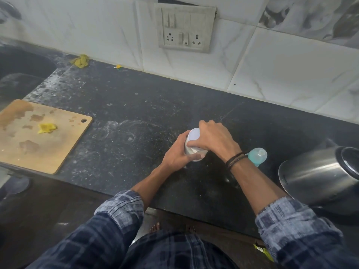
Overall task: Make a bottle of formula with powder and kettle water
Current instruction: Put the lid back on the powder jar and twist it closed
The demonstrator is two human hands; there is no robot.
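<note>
Black stone counter (136,113), smeared with white dust, has loads of free space in the middle. The jar (194,135) stands near the front edge. My left hand (175,152) grips its body and my right hand (213,140) is curled over the lid. The bottle (257,155) is just beyond the right wrist, with the steel kettle (314,171) near it on the right. A wooden board (48,136) lies at the front edge on the left, sink (19,74) behind it. The tiled wall at the back has a switch panel (186,29).

kettle (318,173) cropped right, likely bottle (258,155) half-hidden
</note>
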